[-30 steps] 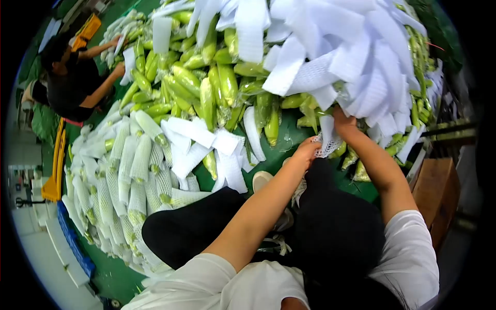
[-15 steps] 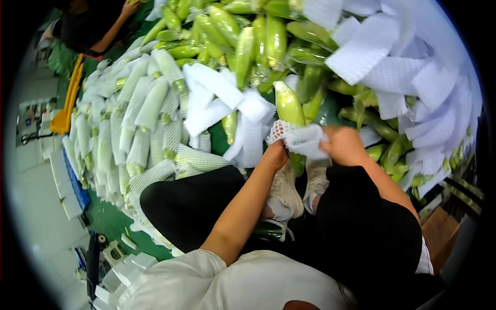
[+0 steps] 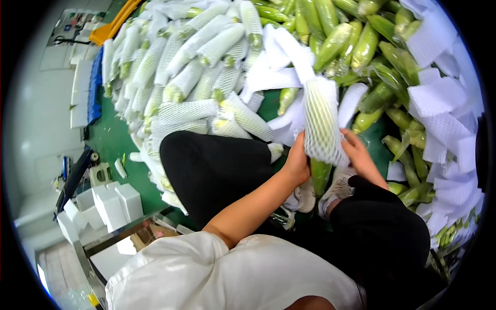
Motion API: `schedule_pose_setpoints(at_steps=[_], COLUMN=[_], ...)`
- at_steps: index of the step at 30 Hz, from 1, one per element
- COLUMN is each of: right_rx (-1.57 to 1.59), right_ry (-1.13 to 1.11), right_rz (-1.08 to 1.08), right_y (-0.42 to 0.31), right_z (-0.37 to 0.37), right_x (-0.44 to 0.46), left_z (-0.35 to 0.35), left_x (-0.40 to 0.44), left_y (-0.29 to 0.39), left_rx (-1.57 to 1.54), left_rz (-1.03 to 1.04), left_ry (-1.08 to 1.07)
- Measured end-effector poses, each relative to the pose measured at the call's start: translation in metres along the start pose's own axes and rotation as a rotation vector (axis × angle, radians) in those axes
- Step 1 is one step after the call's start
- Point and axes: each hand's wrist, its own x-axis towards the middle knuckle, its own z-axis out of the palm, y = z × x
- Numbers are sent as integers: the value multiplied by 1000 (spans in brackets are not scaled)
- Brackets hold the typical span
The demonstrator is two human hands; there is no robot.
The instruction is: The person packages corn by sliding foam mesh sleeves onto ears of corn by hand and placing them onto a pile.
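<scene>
Upright between my hands stands an ear of corn (image 3: 320, 175) in its green husk. A white foam net sleeve (image 3: 322, 116) covers most of it, leaving the lower end bare. My left hand (image 3: 298, 161) is closed on the sleeve's lower left edge, its fingertips partly hidden behind. On the other side, my right hand (image 3: 358, 154) pinches the lower right edge of the same sleeve with thumb and fingers. Loose flat foam sleeves (image 3: 274, 77) lie just beyond, to the left of the held ear.
Many sleeved ears (image 3: 181, 77) are heaped at the left. Unsleeved, film-wrapped ears (image 3: 361, 46) pile up at the far right, beside a stack of white foam sleeves (image 3: 439, 93). White boxes (image 3: 118, 205) stand at the lower left on the green floor (image 3: 111, 142).
The foam sleeve, bunched near the ear's middle before, now stretches over most of the ear. My hands have moved to its lower edge. The view has turned, and the other person is out of sight.
</scene>
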Motion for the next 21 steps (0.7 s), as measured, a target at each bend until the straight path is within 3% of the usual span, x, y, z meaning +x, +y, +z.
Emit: schedule_pose_setpoints(at_steps=[1,2,4,7,8,9,10,12,14,15,16,18,19,20,21], right_rx=[-386,-767,-1174,-1478,-1445,-1257,-1056,-871,-840,-1033,-1230,-1422,-1626,-1522,-1422], right_ry=[103,217,241,275,226,210,186,145,-3,-144,-279,-397,-521,-487,-465], right_rz=[-138,-284,-811,-974,-901,-1011,-1108,-1105,-874,-871,-862,-775,-755,-780,-794], right_y=[-16,-29,-29,-34,-16,-17,-25,-55,-71,-72,-75,-97,-80,-69,-69], right_z=[2,6,3,30,18,12,14,28,43,46,47,91,90,81,83], right_x=[10,22,64,111,141,149,147,112,75,65,58,23,32,35,30], left_z=[3,-7,-27,-35,-56,-87,-92,-109,-170,-223,-234,-278,-281,-284,-270], left_x=[0,-3,-27,-91,-114,-142,-165,-200,-202,-192,-184,-167,-163,-160,-167], left_y=[13,36,98,204,243,286,316,360,389,394,375,363,364,367,361], left_rx=[-137,-86,-62,92,231,529,856,1581,2171,2311,2298,1828,1203,594,538], left_rz=[-24,3,-9,330,379,439,578,684,848,900,1021,1119,1072,981,1069], left_ry=[-15,-105,13,59,151,171,335,554,505,433,409,697,689,628,647])
